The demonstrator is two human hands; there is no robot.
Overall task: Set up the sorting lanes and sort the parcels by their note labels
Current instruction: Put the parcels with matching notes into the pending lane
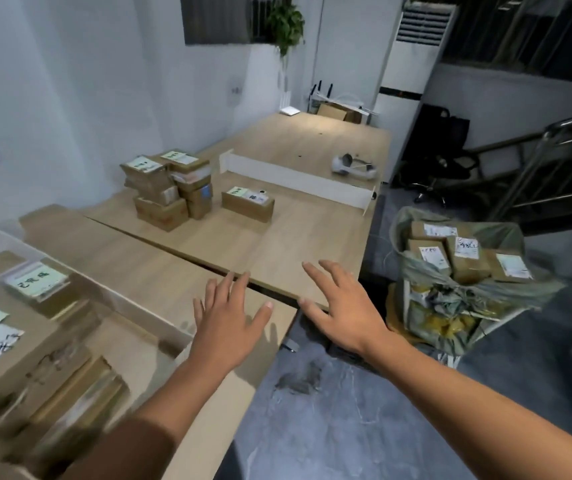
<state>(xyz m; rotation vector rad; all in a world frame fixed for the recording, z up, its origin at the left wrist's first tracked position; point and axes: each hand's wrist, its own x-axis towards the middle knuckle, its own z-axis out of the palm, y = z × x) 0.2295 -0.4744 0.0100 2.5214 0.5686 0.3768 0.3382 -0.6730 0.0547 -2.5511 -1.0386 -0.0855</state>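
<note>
My left hand [225,317] hovers with spread fingers over the near table's right end, holding nothing. My right hand [343,306] is also spread and empty, over the corner of the middle table [277,251]. A stack of brown parcels [166,188] with green note labels stands on the middle table, and a single labelled parcel [248,203] lies to its right. More labelled parcels [17,327] fill the near left, blurred. A white divider board [295,180] stands across the table behind the single parcel. Another white divider [118,299] runs along the near table.
A sack on a cart [457,271] at the right holds several labelled parcels. A tape dispenser [350,164] lies on the far table. An air conditioner [412,64], a black chair [440,150] and stair railings [554,161] stand behind. The floor is grey.
</note>
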